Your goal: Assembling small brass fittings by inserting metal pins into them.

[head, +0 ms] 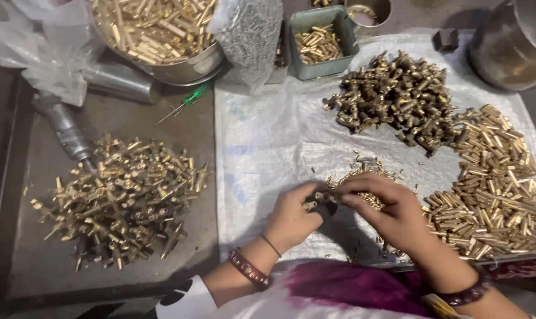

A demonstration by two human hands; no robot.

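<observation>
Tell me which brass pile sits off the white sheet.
The pile of assembled brass fittings at far left, lying on the bare dark tray. The darker fitting pile, the tube pile and the small pin pile all lie on the white plastic sheet.

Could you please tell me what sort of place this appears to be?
Probably a small workshop bench for hand-assembling brass fittings. Heaps of brass parts lie sorted on a white plastic sheet and a metal tray, and the left hand and right hand join small pieces.

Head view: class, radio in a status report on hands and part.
Left hand and right hand both pinch one small brass fitting. Thin brass pins beneath. Nothing blocking.
</observation>
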